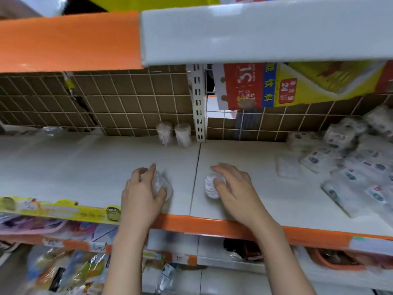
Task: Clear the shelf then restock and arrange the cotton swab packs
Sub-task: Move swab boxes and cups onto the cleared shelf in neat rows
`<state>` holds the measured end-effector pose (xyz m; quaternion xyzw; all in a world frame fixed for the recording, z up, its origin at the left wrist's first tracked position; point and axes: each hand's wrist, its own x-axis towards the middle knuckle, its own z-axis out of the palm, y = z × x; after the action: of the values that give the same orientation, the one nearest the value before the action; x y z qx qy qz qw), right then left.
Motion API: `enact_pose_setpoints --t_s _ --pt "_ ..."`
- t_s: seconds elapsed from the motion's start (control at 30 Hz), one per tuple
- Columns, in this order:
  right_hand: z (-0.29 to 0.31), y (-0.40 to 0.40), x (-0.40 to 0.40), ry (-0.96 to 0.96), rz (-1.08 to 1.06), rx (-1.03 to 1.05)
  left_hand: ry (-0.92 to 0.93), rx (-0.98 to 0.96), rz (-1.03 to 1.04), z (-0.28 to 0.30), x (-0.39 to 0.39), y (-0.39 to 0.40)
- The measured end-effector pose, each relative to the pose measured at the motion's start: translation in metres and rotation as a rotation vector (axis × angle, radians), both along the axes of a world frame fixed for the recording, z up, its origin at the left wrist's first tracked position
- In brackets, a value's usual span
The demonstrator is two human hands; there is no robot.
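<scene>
- Legible writing: the red and yellow carton (pixel 276 86) behind the wire grid back panel (pixel 119 103) carries the number "24" and Chinese characters on a blue strip; it appears upside down. Other print on it is too blurred to read.
- Price tags on the lower shelf edge (pixel 176 257) bear handwriting, not readable.
- Shelf (pixel 85 167): white deck, orange front lip, seam down the middle.
- Left hand (pixel 142 192): fingers curled over a clear round cotton swab pack (pixel 162 185) resting on the shelf, just left of the seam.
- Right hand (pixel 231 186): fingers curled over a second round pack (pixel 210 186), white swab tips visible, just right of the seam.
- The hands are apart, each clamped on its own pack.
- Two upright cylindrical packs (pixel 173 134) stand side by side at the rear, against the slotted upright post (pixel 198 103).
- A heap of flat wrapped packs (pixel 348 158) with small printed labels lies at the right end of the shelf; the labels are unreadable.
</scene>
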<state>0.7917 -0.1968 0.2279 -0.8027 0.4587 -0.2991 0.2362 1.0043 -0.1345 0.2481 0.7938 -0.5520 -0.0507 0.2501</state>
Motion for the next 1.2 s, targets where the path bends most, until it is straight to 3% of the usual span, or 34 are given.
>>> enact_pose_setpoints --t_s 0.5,0.67,0.8,1.03,1.2 --pt "-0.02 -0.014 0.007 0.016 -0.066 0.166 0.025 0.017 -0.069 -0.008 -0.003 -0.016" --pt "-0.02 -0.018 0.02 0.004 -0.1 0.052 0.032 -0.009 -0.1 -0.013 0.007 -0.021" --pt "-0.016 -0.028 0.047 -0.086 -0.096 -0.064 0.033 -0.024 -0.103 -0.016 0.037 -0.027" --pt "-0.018 -0.032 0.129 -0.201 -0.212 0.02 0.11 -0.094 -0.131 -0.018 0.123 -0.045" --pt "-0.018 -0.038 0.186 -0.204 -0.229 -0.031 0.061 -0.081 -0.165 -0.017 0.176 -0.068"
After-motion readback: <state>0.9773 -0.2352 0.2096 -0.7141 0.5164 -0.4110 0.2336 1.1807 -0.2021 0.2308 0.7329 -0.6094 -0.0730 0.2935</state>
